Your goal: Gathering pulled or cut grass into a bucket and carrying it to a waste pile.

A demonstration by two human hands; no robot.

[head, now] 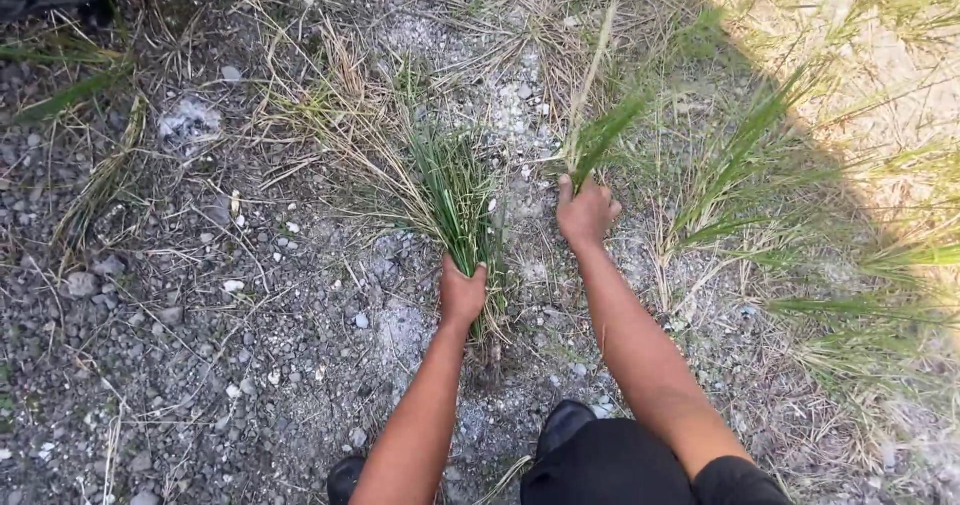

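Left hand was closed around the base of a grass clump rooted in gravel ground. Right hand gripped a smaller grass tuft just to the right, blades standing up above the fist. Taller grass grew further right. Black shoes were visible below.

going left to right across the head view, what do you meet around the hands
pale ash-grey patch on the gravel → big grass clump → left hand shut on its base → right hand shut on a smaller green tuft → loose green grass tufts → sunlit ground
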